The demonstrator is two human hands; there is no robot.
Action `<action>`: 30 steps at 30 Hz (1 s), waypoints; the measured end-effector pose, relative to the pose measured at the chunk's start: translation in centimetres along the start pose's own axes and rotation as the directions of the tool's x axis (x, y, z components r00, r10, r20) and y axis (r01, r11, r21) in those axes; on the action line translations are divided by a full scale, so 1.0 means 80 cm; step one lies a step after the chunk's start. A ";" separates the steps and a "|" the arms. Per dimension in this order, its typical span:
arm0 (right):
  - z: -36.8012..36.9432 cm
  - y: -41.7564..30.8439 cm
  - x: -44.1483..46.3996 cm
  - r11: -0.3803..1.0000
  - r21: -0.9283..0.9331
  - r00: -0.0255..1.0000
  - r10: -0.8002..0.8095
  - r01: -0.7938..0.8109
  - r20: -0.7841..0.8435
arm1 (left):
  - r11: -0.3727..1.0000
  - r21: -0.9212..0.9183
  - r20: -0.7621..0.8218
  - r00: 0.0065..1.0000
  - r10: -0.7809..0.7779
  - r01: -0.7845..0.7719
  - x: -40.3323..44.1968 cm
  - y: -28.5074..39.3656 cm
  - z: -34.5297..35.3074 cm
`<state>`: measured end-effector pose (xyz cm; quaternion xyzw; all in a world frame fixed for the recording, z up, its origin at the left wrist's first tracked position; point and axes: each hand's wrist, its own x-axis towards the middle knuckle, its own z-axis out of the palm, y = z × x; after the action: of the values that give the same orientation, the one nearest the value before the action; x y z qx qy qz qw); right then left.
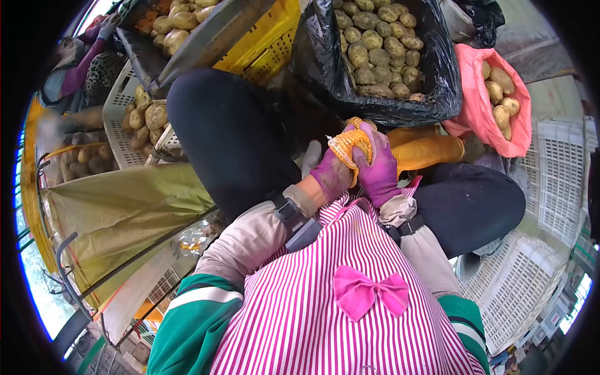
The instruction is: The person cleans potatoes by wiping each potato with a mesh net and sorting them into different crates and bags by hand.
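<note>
Both my hands wear purple gloves and sit close together above my lap. My left hand (332, 174) is closed around the gathered end of an orange mesh bag (353, 145). Beside it, my right hand (379, 164) grips the same mesh, its fingers wrapped over the bunched part. More orange netting (428, 153) stretches away to the right, under and past my right hand. Just beyond the hands stands a crate lined with black plastic (400, 111), holding many potatoes (375, 50). Whether anything lies inside the bunched mesh is hidden.
A pink bag (462, 75) of potatoes stands at the right. White plastic crates (519, 281) are stacked along the right side. A yellow crate (262, 44) and a dark tray (187, 53) with potatoes are at upper left. Another person's arm (81, 69) shows at far left.
</note>
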<state>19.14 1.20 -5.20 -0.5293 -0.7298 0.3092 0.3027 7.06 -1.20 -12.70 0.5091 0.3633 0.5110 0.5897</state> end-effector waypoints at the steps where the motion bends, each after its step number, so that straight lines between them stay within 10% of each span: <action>1: 0.003 0.003 -0.001 1.000 -0.003 1.000 0.002 -0.002 0.003 | 0.999 -0.046 -0.037 0.999 0.010 -0.012 -0.002 0.003 0.002; 2: 0.008 0.006 0.000 0.997 0.044 0.994 0.070 -0.067 -0.079 | 0.995 -0.091 -0.075 0.997 0.020 -0.027 -0.003 0.007 0.004; 3: 0.012 0.009 0.002 0.987 0.097 0.977 0.141 -0.126 -0.157 | 0.707 -0.696 -0.079 0.964 -0.256 0.130 -0.008 0.012 0.004; 5: 0.013 0.011 0.009 0.997 0.042 0.972 0.069 -0.061 -0.225 | 0.085 -0.986 0.089 0.884 -0.459 0.143 0.005 0.043 0.010; 7: 0.003 0.019 0.013 0.905 0.207 0.914 0.397 -0.373 -0.088 | 0.455 -0.848 -0.079 0.786 -0.613 0.270 0.027 0.070 0.024; 8: 0.008 0.040 0.015 0.806 0.460 0.888 0.453 -0.373 -0.074 | 0.847 -0.335 -0.154 0.863 -0.481 0.412 0.023 0.079 0.020; 9: 0.013 0.060 0.014 0.718 0.612 0.876 0.475 -0.332 -0.082 | 0.859 0.326 -0.225 0.915 -0.334 0.394 0.019 0.088 0.016; 10: 0.011 0.055 0.015 0.597 0.724 0.829 0.556 -0.347 -0.062 | 0.834 -0.416 -0.078 0.899 -0.430 0.363 0.027 0.085 0.015; 11: 0.009 0.051 0.014 0.461 0.818 0.777 0.629 -0.344 -0.027 | 0.307 -0.924 0.093 0.913 -0.397 0.228 0.033 0.082 0.014; 13: 0.003 0.043 0.012 0.333 0.890 0.761 0.648 -0.311 0.023 | 0.986 -0.045 -0.114 0.979 -0.166 0.162 0.030 0.068 0.012; 17: -0.015 0.013 0.011 0.623 0.646 0.779 0.623 -0.440 -0.070 | 0.963 -0.084 -0.184 0.946 -0.267 0.256 0.030 0.063 0.007; 19: -0.014 0.004 0.008 0.659 0.683 0.904 0.428 -0.316 0.005 | 0.959 0.152 -0.202 0.957 -0.208 0.240 0.024 0.065 0.004; 20: -0.007 0.012 0.007 0.924 0.381 0.992 0.069 -0.023 -0.107 | 0.945 0.230 -0.206 0.961 -0.187 0.233 0.023 0.065 0.002; 23: 0.006 0.015 0.007 0.961 0.274 0.996 0.062 -0.040 -0.070 | 0.745 0.665 -0.169 0.982 0.083 0.051 0.024 0.075 0.008; 25: 0.014 0.030 0.010 0.932 0.345 0.978 0.163 -0.109 -0.129 | 0.832 -0.270 -0.409 0.725 -0.555 0.485 0.034 0.100 0.025; 27: 0.004 0.032 0.017 0.576 0.709 0.865 0.492 -0.407 0.097 | 0.823 -0.371 -0.321 0.772 -0.548 0.430 0.027 0.088 0.022; 30: 0.001 0.030 0.021 0.504 0.780 0.828 0.559 -0.372 0.034 | 0.695 -0.661 -0.135 0.866 -0.481 0.282 0.033 0.098 0.017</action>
<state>20.05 3.40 -6.94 -0.5607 -0.3211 0.5937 0.4797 7.08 0.71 -4.57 0.1151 0.3576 0.5365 0.7557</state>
